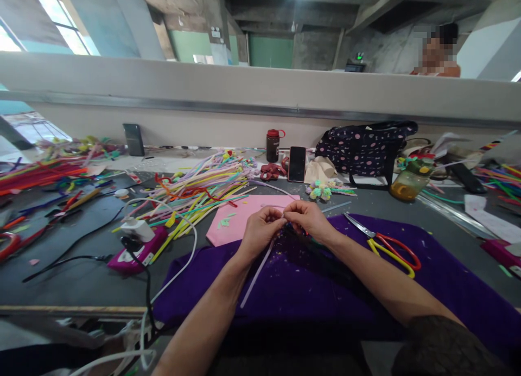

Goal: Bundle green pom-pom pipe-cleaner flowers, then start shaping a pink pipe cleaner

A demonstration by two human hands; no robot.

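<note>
My left hand [260, 230] and my right hand [308, 218] meet over a purple cloth [439, 278], fingers pinched together. Both grip a pale lilac pipe cleaner [257, 272] whose long end trails down toward me across the cloth. A dark bundle of pipe cleaners [303, 240] lies under my right hand. Just behind the hands sits a pink felt sheet [240, 210]. Scissors [386, 244] with red and yellow handles rest on the cloth to the right of my right wrist.
A heap of coloured pipe cleaners [199, 194] spreads at the left. A white charger on a pink box [138, 240] trails cables. Farther back stand a red-capped bottle [272, 144], a phone [297, 163], a dotted bag [366, 148] and a jar [409, 183]. A person is beyond the wall.
</note>
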